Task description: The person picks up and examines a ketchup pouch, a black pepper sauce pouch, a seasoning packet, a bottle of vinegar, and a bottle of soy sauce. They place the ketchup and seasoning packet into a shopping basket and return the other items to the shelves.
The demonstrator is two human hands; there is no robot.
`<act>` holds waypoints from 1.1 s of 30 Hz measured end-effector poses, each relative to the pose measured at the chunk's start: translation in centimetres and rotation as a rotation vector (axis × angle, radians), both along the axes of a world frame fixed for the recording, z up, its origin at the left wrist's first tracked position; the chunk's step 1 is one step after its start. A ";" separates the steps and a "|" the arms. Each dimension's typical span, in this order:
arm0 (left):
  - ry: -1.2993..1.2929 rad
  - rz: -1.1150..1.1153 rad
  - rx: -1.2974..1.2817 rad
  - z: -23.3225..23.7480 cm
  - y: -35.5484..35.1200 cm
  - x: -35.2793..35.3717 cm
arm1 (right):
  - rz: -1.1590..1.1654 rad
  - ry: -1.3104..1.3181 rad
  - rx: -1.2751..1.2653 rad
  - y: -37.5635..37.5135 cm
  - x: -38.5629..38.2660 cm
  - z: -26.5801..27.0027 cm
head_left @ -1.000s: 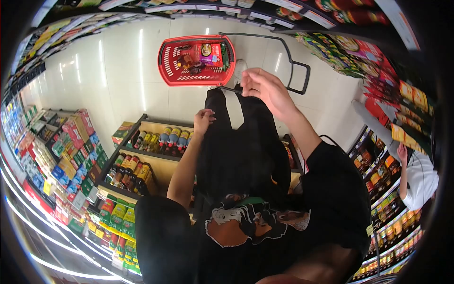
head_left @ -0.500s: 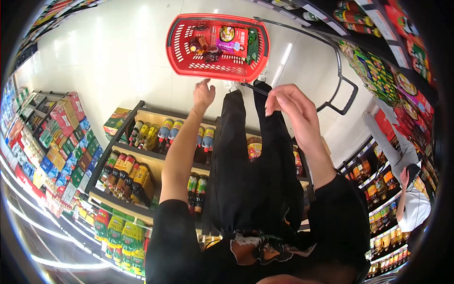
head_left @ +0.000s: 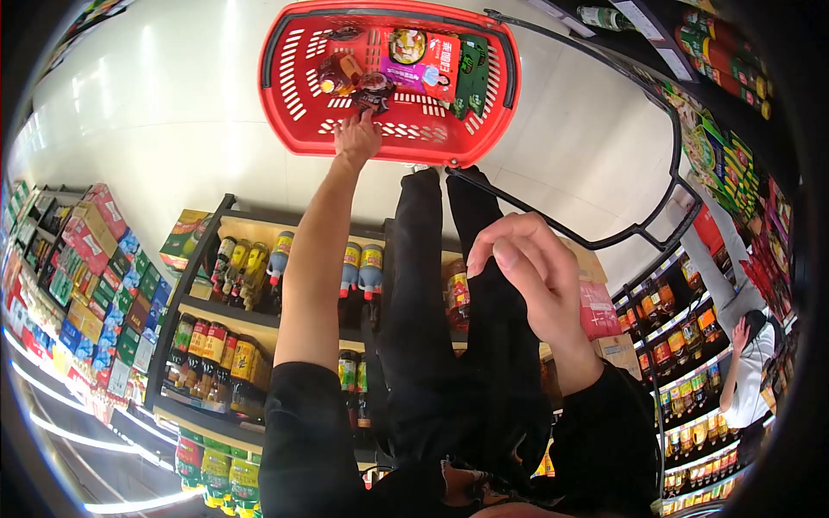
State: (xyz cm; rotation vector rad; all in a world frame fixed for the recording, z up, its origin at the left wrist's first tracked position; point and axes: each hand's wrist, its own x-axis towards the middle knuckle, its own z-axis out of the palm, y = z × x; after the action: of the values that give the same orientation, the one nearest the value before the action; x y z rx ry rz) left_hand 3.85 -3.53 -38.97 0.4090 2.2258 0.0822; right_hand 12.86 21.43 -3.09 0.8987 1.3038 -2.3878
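Note:
A red plastic basket [head_left: 285,129] with a perforated floor stands at the top of the view. My left hand [head_left: 357,140] reaches over its near rim, fingers stretched toward a dark shiny packet [head_left: 375,86]; the fingertips are at its edge, and contact is hard to tell. Beside that packet lies a bottle of brown liquid [head_left: 339,73]. A red and purple food package [head_left: 423,65] and green packets [head_left: 471,78] lie on the basket's right side. My right hand [head_left: 535,272] hovers over my legs, fingers loosely curved, thumb apart, holding nothing visible.
The basket's long black handle [head_left: 676,155] extends to the right. Shelves of sauce bottles [head_left: 211,350] stand behind my legs, and stacked cartons [head_left: 104,259] at left. More shelves of bottles [head_left: 682,345] line the right, where another person [head_left: 747,371] stands.
My left hand has moved from outside the basket's near rim to inside it, by the dark packet. The basket appears larger and closer. My right hand stays raised and curved.

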 end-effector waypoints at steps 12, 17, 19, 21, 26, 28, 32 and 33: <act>0.021 0.052 -0.003 -4.7 1.9 -1.0 | 0.035 -0.091 0.106 2.3 1.2 -2.6; 0.167 0.132 0.217 -0.2 3.3 -1.5 | 0.062 -0.130 0.084 2.0 2.0 -3.7; 0.075 0.192 0.359 4.0 4.1 -1.9 | 0.062 -0.131 0.084 1.7 2.9 -5.4; 0.093 0.186 0.436 8.8 4.6 -1.6 | 0.053 -0.150 0.075 1.6 3.6 -6.5; 0.080 0.125 0.823 24.8 5.4 -0.1 | 0.029 -0.199 0.162 1.5 4.9 -8.3; -0.019 0.128 0.893 31.4 5.2 0.2 | -0.023 -0.276 0.214 1.5 3.7 -6.8; -0.315 0.224 0.950 41.1 3.7 0.4 | -0.078 -0.280 0.153 2.8 2.6 -5.7; -0.315 0.218 0.948 42.3 3.3 0.0 | -0.084 -0.176 0.043 3.0 3.3 -6.3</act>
State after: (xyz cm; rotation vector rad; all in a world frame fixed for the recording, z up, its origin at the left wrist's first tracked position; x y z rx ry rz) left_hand 3.82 -0.22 3.34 0.5932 1.7849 1.2532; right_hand 16.15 24.46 -9.38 1.1696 1.2772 -2.2886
